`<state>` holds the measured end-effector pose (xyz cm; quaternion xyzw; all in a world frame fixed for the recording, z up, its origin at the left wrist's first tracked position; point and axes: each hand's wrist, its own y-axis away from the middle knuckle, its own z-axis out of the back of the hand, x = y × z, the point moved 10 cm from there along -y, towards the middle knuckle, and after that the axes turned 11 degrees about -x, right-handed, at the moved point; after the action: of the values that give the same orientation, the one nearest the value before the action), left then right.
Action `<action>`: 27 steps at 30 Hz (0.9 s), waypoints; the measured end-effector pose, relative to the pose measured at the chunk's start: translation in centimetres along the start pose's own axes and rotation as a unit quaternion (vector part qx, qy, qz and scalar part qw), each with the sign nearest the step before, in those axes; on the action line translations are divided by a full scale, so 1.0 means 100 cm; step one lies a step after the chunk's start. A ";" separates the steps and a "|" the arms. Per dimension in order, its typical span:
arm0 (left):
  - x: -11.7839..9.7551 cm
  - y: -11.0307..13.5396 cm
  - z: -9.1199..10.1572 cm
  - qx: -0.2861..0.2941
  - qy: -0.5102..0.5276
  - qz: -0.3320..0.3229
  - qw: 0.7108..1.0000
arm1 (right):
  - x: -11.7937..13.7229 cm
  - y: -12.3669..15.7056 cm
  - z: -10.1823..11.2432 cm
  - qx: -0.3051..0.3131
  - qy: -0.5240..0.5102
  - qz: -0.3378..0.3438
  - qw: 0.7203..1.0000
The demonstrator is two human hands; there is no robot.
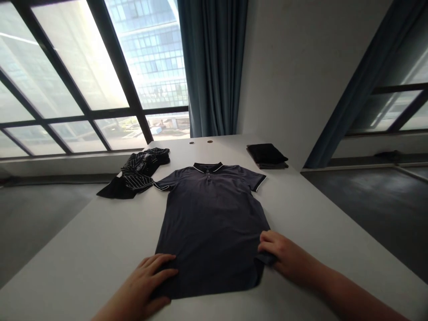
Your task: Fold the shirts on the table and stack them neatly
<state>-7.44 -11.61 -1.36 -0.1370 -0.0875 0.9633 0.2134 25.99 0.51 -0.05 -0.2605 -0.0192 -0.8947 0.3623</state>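
Shirt: on my feed, a dark polo shirt (pixel 210 232) lies flat and face up on the white table (pixel 83 254), collar at 12 o'clock, hem toward me, sleeves spread.
Left hand: my left hand (pixel 140 281) sits at the shirt's 7 o'clock, open and palm down, with the fingers resting on the lower edge of the shirt.
Right hand: my right hand (pixel 277 252) is at the shirt's 4 o'clock, its fingers curled and gripping the hem at the lower corner.
Striped garment: a crumpled black striped garment (pixel 138 171) lies at the shirt's 10 o'clock, just beside the sleeve and hanging over the table edge.
Folded clothing: a folded black stack (pixel 266 155) sits at the shirt's 1 o'clock, well apart from my hands.
Backdrop: a large window (pixel 76 80) and a blue curtain (pixel 214 62) stand beyond the table at 11 and 12 o'clock.
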 end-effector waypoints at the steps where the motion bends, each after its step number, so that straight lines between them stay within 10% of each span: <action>1: -0.001 0.000 0.001 -0.011 -0.006 0.005 1.000 | 0.001 0.003 0.002 -0.009 0.015 0.003 1.000; 9: 0.019 -0.004 0.005 0.012 0.009 0.086 0.996 | 0.007 0.029 0.029 -0.040 0.104 0.005 0.994; 19: 0.010 0.001 0.014 0.105 0.035 0.097 0.989 | 0.013 0.056 0.030 0.121 0.004 -0.037 0.992; 27: 0.167 -0.116 0.036 -0.096 0.001 0.355 0.930 | -0.136 -0.087 0.083 -0.137 0.137 -0.193 0.962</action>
<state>-18.56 5.62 0.86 -0.1799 -0.1252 0.9631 -0.1562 32.23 17.44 1.95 -0.1737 0.1037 -0.9688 0.1430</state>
